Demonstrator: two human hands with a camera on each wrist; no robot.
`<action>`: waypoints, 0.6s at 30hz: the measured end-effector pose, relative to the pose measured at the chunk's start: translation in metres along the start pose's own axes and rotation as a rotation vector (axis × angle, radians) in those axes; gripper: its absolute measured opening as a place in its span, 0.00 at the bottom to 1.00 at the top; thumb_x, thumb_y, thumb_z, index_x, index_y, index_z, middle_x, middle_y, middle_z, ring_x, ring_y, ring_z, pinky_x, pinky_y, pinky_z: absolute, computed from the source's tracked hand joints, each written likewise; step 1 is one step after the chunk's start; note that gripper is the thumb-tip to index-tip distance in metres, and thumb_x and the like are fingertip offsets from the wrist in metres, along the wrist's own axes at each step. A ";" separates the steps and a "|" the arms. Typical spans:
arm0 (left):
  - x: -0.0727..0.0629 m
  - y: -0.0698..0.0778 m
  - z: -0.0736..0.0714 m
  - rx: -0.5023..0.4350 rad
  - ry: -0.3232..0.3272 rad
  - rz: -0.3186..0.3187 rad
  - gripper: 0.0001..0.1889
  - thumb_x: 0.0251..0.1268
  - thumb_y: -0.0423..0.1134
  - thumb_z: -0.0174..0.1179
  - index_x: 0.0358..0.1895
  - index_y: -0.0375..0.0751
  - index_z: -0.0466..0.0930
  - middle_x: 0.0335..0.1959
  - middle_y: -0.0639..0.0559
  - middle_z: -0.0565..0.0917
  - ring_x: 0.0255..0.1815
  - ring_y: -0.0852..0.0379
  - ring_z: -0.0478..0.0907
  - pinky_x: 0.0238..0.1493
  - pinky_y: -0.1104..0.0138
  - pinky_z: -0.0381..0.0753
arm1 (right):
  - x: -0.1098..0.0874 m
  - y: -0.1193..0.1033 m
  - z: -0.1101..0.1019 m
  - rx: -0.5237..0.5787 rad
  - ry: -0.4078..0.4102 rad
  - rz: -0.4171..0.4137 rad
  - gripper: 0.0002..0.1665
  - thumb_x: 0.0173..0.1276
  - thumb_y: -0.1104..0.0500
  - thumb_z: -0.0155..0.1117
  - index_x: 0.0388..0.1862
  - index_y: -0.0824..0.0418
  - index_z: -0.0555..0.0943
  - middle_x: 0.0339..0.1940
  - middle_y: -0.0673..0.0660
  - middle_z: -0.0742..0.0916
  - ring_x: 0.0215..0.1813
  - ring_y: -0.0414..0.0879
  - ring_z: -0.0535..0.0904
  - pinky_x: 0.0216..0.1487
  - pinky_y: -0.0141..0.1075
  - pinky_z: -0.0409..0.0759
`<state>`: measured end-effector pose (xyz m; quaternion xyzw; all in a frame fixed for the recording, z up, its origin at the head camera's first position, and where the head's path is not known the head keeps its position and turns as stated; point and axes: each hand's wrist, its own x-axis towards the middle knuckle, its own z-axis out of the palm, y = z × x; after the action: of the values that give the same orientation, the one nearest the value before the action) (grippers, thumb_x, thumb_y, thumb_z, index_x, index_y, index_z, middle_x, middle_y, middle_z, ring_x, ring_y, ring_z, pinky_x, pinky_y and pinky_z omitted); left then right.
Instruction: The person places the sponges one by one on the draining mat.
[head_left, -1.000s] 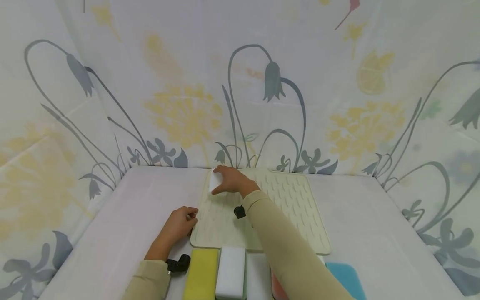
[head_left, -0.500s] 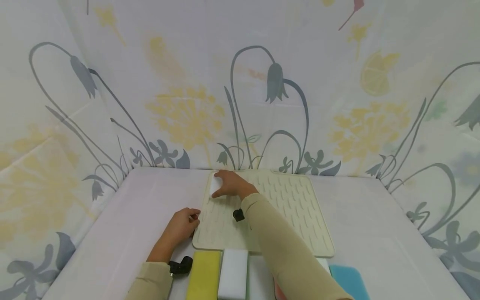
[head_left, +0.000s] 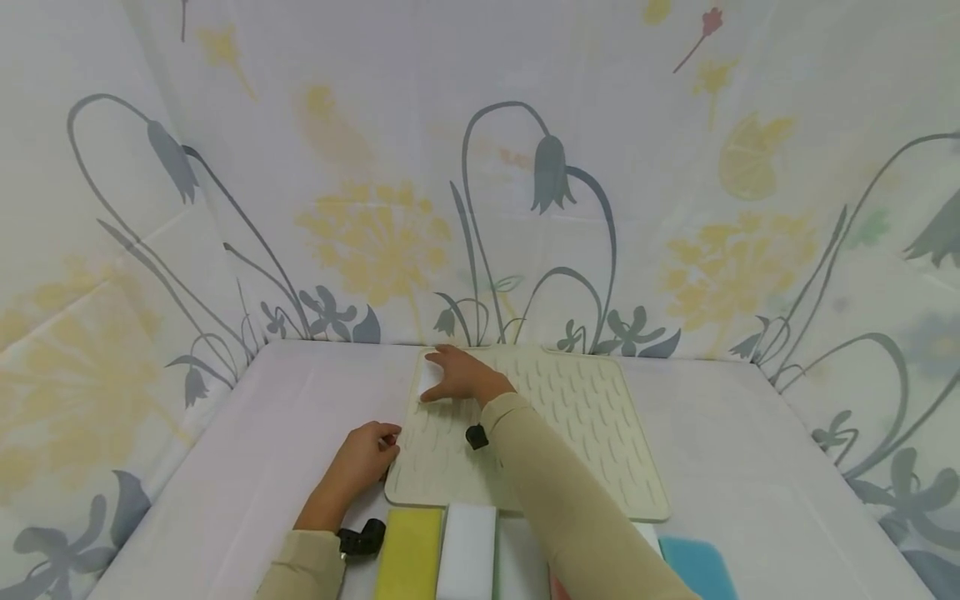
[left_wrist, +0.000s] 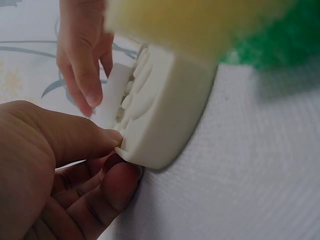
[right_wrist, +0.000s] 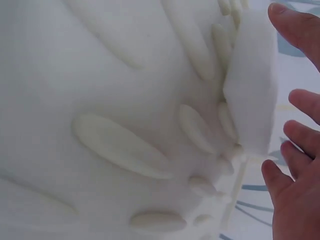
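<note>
A cream drying mat (head_left: 592, 425) with raised ridges lies on the table. At its near left edge my left hand (head_left: 360, 460) pinches the rim, the thumb above and a curled finger below, seen closely in the left wrist view. A white sponge block (right_wrist: 254, 82) rests on the ridges at the mat's far left corner. Over it my right hand (head_left: 467, 377) spreads loosely, thumb and fingers at opposite ends of the block. In the right wrist view the fingers (right_wrist: 300, 132) are spread and stand a little off the block.
In front of the mat stands a row of sponges: a yellow one (head_left: 408, 554) with a green scourer side (left_wrist: 285, 35), a white one (head_left: 468, 550), partly hidden others, and a blue one (head_left: 697, 567). Patterned cloth (head_left: 375, 125) rises behind the table.
The view has shifted slightly. My right hand stays over the white sponge block at the far left corner, and the left hand keeps its hold on the mat's rim.
</note>
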<state>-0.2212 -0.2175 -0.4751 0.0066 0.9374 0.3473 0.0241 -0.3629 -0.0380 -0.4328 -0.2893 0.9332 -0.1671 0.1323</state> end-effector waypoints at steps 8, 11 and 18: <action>0.000 -0.001 0.000 0.013 -0.012 0.012 0.19 0.64 0.32 0.59 0.58 0.30 0.78 0.41 0.46 0.81 0.34 0.58 0.78 0.26 0.69 0.76 | -0.010 -0.005 -0.017 -0.042 -0.014 -0.019 0.49 0.61 0.36 0.65 0.77 0.48 0.59 0.80 0.53 0.57 0.80 0.50 0.52 0.75 0.48 0.60; 0.000 0.000 -0.001 0.015 -0.013 0.014 0.19 0.64 0.32 0.59 0.58 0.30 0.78 0.42 0.45 0.81 0.34 0.58 0.77 0.26 0.69 0.76 | -0.016 -0.007 -0.025 -0.039 -0.022 -0.027 0.47 0.62 0.36 0.65 0.77 0.48 0.60 0.80 0.53 0.59 0.80 0.50 0.53 0.75 0.48 0.60; 0.000 0.000 0.000 0.020 -0.023 0.025 0.19 0.64 0.32 0.59 0.58 0.29 0.77 0.41 0.45 0.81 0.33 0.58 0.77 0.26 0.68 0.76 | -0.033 -0.012 -0.045 -0.054 -0.078 -0.045 0.43 0.65 0.36 0.61 0.75 0.49 0.64 0.77 0.52 0.65 0.78 0.50 0.58 0.74 0.47 0.62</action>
<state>-0.2216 -0.2177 -0.4747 0.0228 0.9403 0.3381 0.0305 -0.3465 -0.0174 -0.3824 -0.3199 0.9248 -0.1331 0.1570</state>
